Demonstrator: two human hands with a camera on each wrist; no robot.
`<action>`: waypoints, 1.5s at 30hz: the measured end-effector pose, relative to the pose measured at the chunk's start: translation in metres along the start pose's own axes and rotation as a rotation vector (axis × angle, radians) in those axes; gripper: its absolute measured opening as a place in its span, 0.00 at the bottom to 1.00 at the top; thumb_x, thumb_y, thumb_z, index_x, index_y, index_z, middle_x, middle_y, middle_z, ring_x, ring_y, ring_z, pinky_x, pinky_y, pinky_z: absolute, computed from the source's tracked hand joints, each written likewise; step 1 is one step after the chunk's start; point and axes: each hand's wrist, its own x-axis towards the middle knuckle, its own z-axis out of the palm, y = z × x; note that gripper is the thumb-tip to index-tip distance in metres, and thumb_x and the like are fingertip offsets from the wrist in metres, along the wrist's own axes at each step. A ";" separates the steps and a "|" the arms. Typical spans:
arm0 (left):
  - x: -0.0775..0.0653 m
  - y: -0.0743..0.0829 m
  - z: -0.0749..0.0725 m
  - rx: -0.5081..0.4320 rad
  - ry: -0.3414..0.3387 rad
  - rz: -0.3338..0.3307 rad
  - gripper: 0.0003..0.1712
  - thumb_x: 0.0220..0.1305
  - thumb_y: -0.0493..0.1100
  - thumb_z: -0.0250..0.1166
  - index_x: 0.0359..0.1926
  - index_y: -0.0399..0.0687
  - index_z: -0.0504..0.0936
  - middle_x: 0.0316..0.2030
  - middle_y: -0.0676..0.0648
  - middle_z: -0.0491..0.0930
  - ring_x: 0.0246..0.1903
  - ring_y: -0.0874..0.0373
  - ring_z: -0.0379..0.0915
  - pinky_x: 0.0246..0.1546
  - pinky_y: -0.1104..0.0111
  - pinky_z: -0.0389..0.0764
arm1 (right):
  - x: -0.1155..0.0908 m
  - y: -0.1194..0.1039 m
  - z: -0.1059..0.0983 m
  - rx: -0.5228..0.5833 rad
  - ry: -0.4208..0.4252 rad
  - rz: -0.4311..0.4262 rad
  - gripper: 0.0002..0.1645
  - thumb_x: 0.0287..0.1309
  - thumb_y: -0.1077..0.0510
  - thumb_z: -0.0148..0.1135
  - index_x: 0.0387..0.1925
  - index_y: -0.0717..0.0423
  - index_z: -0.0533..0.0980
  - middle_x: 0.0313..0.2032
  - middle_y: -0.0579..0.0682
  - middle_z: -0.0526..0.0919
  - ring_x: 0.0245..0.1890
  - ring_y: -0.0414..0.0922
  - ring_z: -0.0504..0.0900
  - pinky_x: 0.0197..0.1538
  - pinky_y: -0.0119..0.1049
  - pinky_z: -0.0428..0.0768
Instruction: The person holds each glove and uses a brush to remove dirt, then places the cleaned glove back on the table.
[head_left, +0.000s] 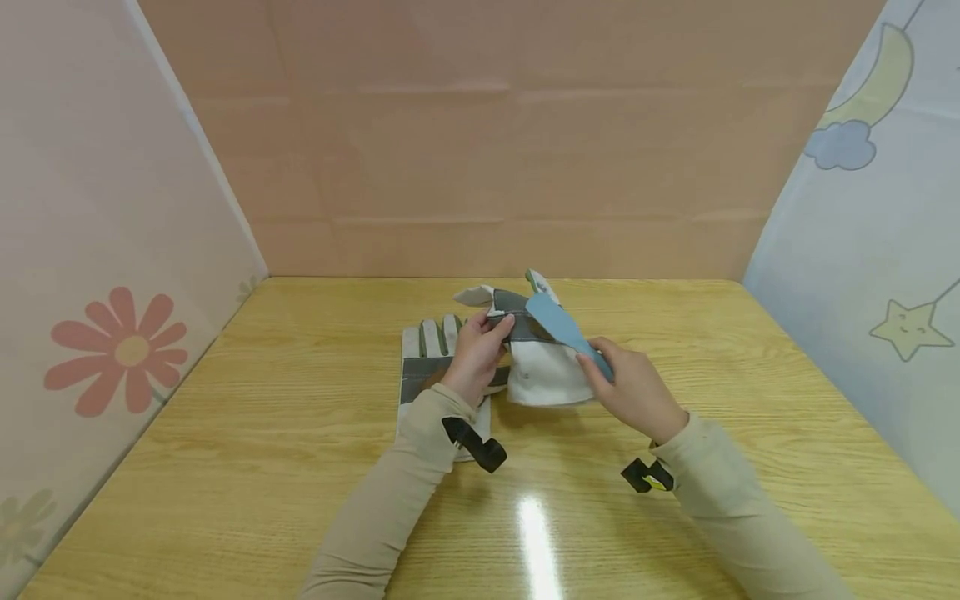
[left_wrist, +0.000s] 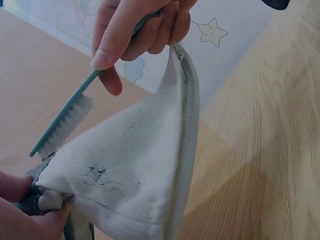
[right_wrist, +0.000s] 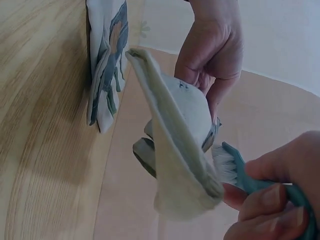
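Observation:
My left hand (head_left: 476,357) pinches a white and grey work glove (head_left: 547,377) by its grey band, lifted above the table with the wide cuff hanging to the right. Dark smudges (left_wrist: 95,175) mark the white cloth in the left wrist view. My right hand (head_left: 637,390) grips a blue brush (head_left: 558,321) by its handle. Its white bristles (left_wrist: 72,120) face the glove near the grey band; whether they touch it I cannot tell. Pinched fingers of the left hand (right_wrist: 215,55) show behind the cuff in the right wrist view. Part of the glove's fingers is hidden.
A second, similar glove (head_left: 423,367) lies flat on the wooden table (head_left: 300,400), partly under my left forearm. Behind the table stands a plain peach backdrop (head_left: 480,167), with patterned sheets (head_left: 885,250) at the sides. Each wrist carries a black camera mount (head_left: 476,446).

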 end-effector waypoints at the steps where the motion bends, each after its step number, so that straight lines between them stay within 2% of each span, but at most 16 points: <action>1: 0.000 0.000 -0.001 0.008 0.003 0.001 0.30 0.69 0.38 0.53 0.69 0.43 0.58 0.63 0.39 0.67 0.60 0.49 0.67 0.39 0.70 0.67 | 0.000 0.000 0.000 0.001 0.002 -0.004 0.18 0.67 0.57 0.50 0.49 0.69 0.73 0.16 0.49 0.72 0.11 0.35 0.61 0.17 0.29 0.64; 7: -0.002 0.001 -0.001 0.019 -0.008 0.006 0.29 0.69 0.38 0.53 0.69 0.42 0.58 0.62 0.39 0.67 0.58 0.50 0.68 0.37 0.71 0.66 | 0.000 -0.003 0.001 0.020 0.031 -0.035 0.17 0.67 0.57 0.50 0.48 0.69 0.73 0.17 0.49 0.73 0.11 0.34 0.61 0.18 0.29 0.65; 14: -0.003 0.002 -0.001 0.010 0.004 0.012 0.29 0.69 0.38 0.53 0.69 0.43 0.58 0.61 0.40 0.69 0.51 0.57 0.70 0.36 0.71 0.66 | 0.000 -0.005 0.005 0.029 -0.013 -0.028 0.17 0.68 0.56 0.49 0.47 0.67 0.73 0.15 0.48 0.68 0.11 0.34 0.61 0.18 0.29 0.64; 18: -0.003 0.001 -0.004 0.020 0.026 0.010 0.29 0.68 0.38 0.54 0.68 0.44 0.59 0.60 0.40 0.70 0.45 0.59 0.70 0.37 0.68 0.65 | -0.002 -0.001 0.003 0.012 -0.042 -0.006 0.17 0.68 0.56 0.49 0.48 0.67 0.73 0.16 0.47 0.70 0.11 0.35 0.61 0.17 0.28 0.64; 21: -0.002 0.000 -0.005 0.026 0.034 0.009 0.28 0.68 0.38 0.54 0.68 0.44 0.61 0.60 0.40 0.70 0.44 0.60 0.70 0.37 0.68 0.65 | -0.004 0.001 0.000 -0.004 -0.030 -0.006 0.17 0.68 0.57 0.49 0.47 0.67 0.73 0.17 0.48 0.73 0.11 0.34 0.63 0.18 0.28 0.65; 26: 0.000 -0.001 -0.005 0.022 0.033 0.004 0.28 0.68 0.38 0.54 0.68 0.44 0.60 0.61 0.39 0.69 0.51 0.55 0.71 0.36 0.69 0.65 | -0.004 0.000 0.000 0.011 0.000 -0.017 0.17 0.68 0.57 0.49 0.48 0.67 0.73 0.18 0.49 0.75 0.12 0.34 0.63 0.18 0.29 0.66; 30: -0.001 -0.001 -0.004 0.010 0.012 0.003 0.29 0.68 0.38 0.54 0.68 0.43 0.59 0.62 0.38 0.68 0.59 0.50 0.68 0.35 0.71 0.66 | -0.003 -0.004 0.002 0.036 -0.002 -0.021 0.18 0.68 0.56 0.49 0.49 0.67 0.73 0.17 0.49 0.73 0.11 0.33 0.62 0.18 0.29 0.65; 38: -0.004 0.000 -0.003 0.014 0.022 -0.009 0.29 0.68 0.38 0.54 0.68 0.43 0.59 0.62 0.39 0.68 0.58 0.51 0.68 0.36 0.71 0.66 | -0.005 -0.003 0.000 0.008 -0.034 0.020 0.19 0.68 0.55 0.48 0.50 0.68 0.72 0.16 0.48 0.71 0.11 0.35 0.62 0.17 0.29 0.65; 42: -0.004 0.000 -0.003 0.002 0.027 -0.016 0.29 0.68 0.38 0.54 0.69 0.43 0.58 0.63 0.39 0.66 0.61 0.49 0.67 0.42 0.69 0.68 | -0.006 0.001 -0.002 -0.010 -0.026 0.027 0.20 0.68 0.55 0.48 0.50 0.69 0.72 0.17 0.49 0.74 0.11 0.35 0.63 0.17 0.29 0.65; 45: -0.003 -0.001 -0.002 -0.014 0.018 -0.012 0.30 0.68 0.37 0.53 0.69 0.42 0.57 0.64 0.38 0.65 0.62 0.47 0.66 0.53 0.64 0.71 | -0.007 0.001 -0.002 -0.001 -0.002 0.011 0.19 0.68 0.56 0.48 0.49 0.68 0.73 0.18 0.50 0.75 0.11 0.34 0.63 0.17 0.29 0.65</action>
